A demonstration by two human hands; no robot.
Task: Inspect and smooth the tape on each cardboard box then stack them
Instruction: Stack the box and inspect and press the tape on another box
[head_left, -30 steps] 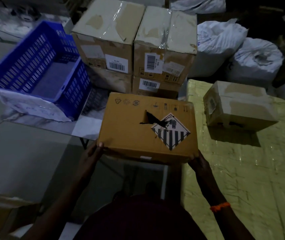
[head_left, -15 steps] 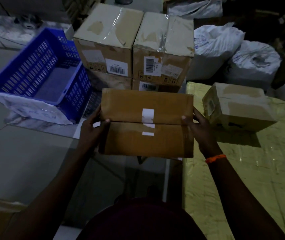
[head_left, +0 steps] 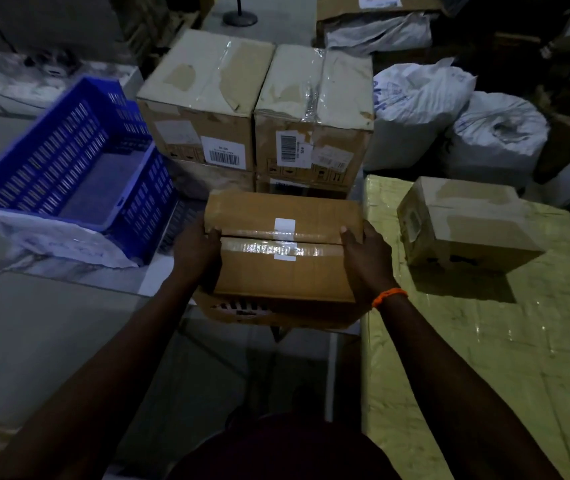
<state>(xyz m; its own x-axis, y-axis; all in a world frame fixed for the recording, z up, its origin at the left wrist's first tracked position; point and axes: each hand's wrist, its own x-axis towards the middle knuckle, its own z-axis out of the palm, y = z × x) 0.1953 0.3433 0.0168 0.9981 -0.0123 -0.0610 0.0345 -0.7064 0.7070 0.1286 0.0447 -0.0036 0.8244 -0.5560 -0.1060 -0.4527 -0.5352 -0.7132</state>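
The box (head_left: pixel 283 271) is flipped: the striped label (head_left: pixel 242 308), on top a second ago, now faces down at the near side, and the taped seam (head_left: pixel 285 239) faces up. The left grip (head_left: pixel 196 244) and right grip (head_left: pixel 366 258) now hold the box's two ends instead of its near edge, thumbs on top

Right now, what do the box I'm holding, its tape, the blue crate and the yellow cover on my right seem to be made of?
Held box: brown cardboard, matte, flaps meeting at a seam. Tape: clear glossy plastic, glinting along that seam. Blue crate: moulded plastic, judging by its even colour and slotted walls. Yellow cover: probably plastic film, yellowish, wrinkled with shiny streaks; not certain.
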